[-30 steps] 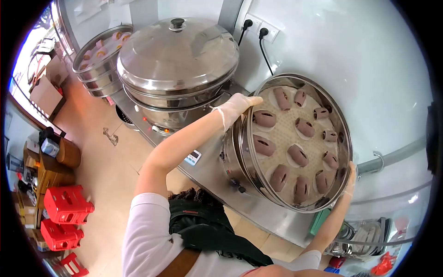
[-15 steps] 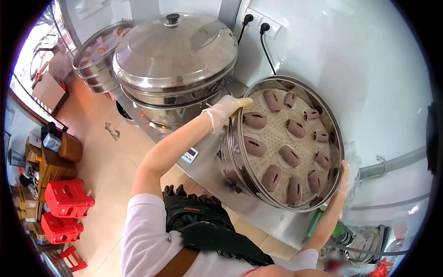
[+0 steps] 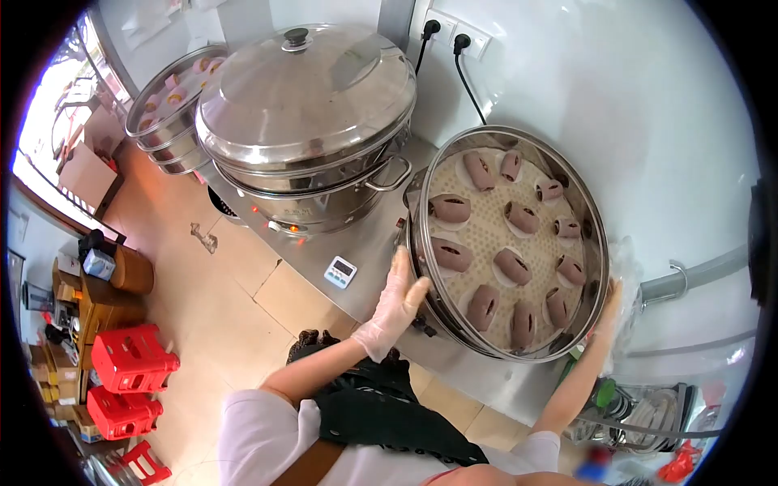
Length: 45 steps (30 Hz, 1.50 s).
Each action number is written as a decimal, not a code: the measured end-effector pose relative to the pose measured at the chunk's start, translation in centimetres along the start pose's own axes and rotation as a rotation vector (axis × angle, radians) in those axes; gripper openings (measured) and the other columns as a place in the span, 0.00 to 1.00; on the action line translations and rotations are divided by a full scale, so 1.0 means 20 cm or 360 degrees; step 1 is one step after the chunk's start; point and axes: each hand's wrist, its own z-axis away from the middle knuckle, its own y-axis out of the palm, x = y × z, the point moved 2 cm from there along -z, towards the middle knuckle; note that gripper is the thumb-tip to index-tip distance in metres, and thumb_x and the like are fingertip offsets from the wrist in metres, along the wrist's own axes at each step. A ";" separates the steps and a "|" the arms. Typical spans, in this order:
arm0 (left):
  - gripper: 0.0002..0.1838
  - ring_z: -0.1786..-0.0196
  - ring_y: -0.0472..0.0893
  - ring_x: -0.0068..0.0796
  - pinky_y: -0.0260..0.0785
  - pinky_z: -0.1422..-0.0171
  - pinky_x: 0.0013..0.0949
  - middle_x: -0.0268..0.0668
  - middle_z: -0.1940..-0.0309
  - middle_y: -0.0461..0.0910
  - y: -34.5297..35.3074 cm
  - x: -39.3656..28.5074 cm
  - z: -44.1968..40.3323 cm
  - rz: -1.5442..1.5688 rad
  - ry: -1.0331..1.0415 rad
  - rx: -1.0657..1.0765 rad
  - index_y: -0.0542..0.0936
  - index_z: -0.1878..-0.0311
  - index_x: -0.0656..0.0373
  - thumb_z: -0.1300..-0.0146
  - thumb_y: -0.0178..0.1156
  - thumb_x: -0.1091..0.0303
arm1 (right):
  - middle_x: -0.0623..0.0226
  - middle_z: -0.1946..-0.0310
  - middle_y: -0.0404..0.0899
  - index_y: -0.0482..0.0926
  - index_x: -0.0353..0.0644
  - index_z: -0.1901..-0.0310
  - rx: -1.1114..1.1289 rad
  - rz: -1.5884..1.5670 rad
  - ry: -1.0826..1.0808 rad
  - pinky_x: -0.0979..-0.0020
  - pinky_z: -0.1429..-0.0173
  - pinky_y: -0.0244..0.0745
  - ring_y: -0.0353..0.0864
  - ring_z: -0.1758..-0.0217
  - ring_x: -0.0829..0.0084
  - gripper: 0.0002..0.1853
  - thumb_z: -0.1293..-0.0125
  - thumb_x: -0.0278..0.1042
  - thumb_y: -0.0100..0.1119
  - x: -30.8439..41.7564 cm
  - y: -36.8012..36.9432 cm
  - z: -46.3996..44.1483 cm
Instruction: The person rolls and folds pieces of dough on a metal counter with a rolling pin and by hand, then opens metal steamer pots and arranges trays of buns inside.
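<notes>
A round steel steamer tray sits on top of a steamer at the right, with several dark purple rolls on a perforated cream liner. My left hand, in a clear glove, is beside the tray's lower left wall, fingers apart and holding nothing. On the right side, my right hand rests against the tray's outer wall; its fingers are mostly hidden behind the rim and a clear plastic bag.
A large lidded steamer stands left of the tray. Further left are stacked trays with pink rolls. A timer lies on the steel counter. Red stools stand on the floor. Two black plugs are in the wall.
My left hand has let go of the tray's upper left rim and moved down to its lower left side. The tray has shifted left and settled flatter; my right hand stays at its right side.
</notes>
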 end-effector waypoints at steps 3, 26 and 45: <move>0.42 0.17 0.42 0.42 0.36 0.16 0.38 0.48 0.19 0.43 0.06 0.16 -0.02 0.0627 -0.0159 -0.0141 0.43 0.20 0.63 0.23 0.46 0.46 | 0.61 0.39 0.77 0.74 0.38 0.35 -0.0117 -0.0367 -0.0255 0.66 0.31 0.67 0.75 0.36 0.66 0.32 0.26 0.57 0.47 -0.12 0.06 0.40; 0.37 0.27 0.59 0.30 0.50 0.23 0.31 0.32 0.25 0.57 0.27 0.30 -0.22 0.1161 -0.0259 -0.0591 0.49 0.19 0.57 0.22 0.43 0.45 | 0.66 0.44 0.77 0.75 0.40 0.39 -0.0398 -0.0353 0.0106 0.66 0.39 0.70 0.76 0.42 0.67 0.25 0.27 0.51 0.51 -0.67 0.59 0.76; 0.35 0.18 0.48 0.41 0.37 0.16 0.36 0.43 0.20 0.51 0.32 0.62 -0.25 0.0727 -0.0148 -0.0553 0.53 0.21 0.61 0.22 0.39 0.48 | 0.67 0.49 0.78 0.77 0.42 0.43 -0.0538 -0.0160 0.0089 0.68 0.44 0.71 0.77 0.47 0.69 0.22 0.28 0.51 0.53 -0.77 0.53 0.76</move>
